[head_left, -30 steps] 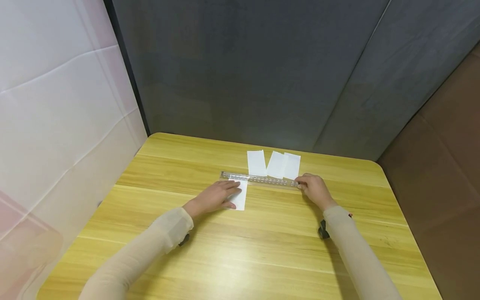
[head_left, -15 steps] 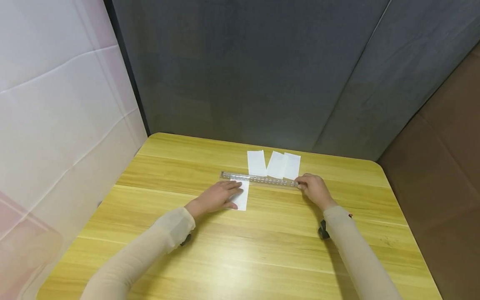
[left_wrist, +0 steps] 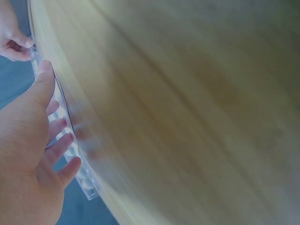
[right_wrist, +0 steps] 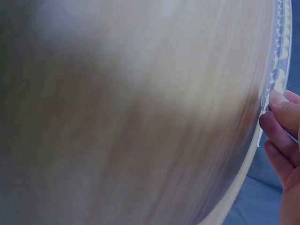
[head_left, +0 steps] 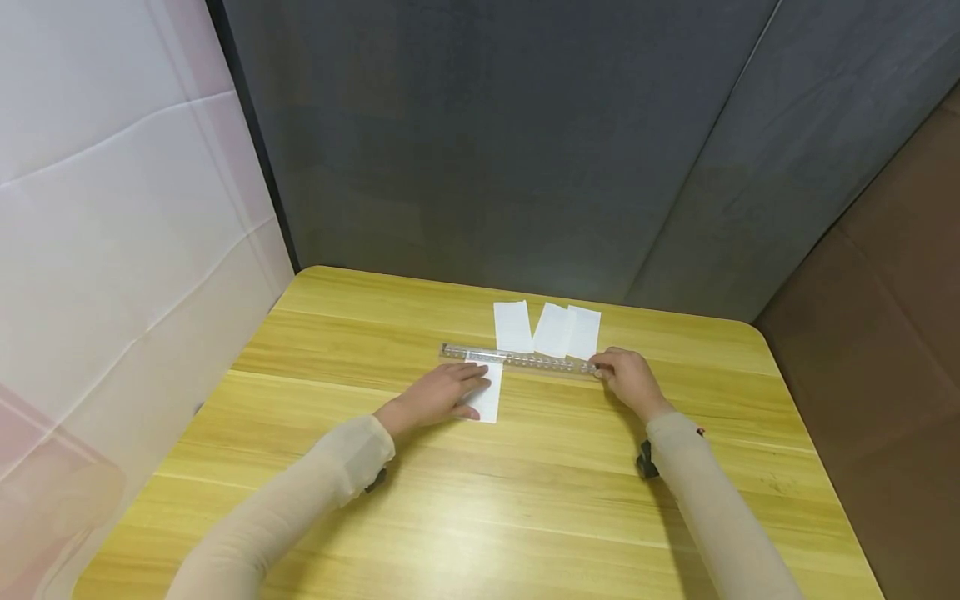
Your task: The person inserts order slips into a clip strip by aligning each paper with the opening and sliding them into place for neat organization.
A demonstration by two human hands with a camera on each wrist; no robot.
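Clear ruler (head_left: 519,361), right hand (head_left: 630,379) seemingly pinching end

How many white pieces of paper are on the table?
4. One paper slip lies under the left hand, its top edge at the ruler. Three lie beyond the ruler: one alone, two touching or overlapping. Others could hide underneath.

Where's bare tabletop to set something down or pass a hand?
Free: the yellow wooden table near edge below both forearms, and its left side beyond the left hand. Crowded: far middle, where the clear plastic ruler, white paper slips, the near white paper slip and the right hand cluster.
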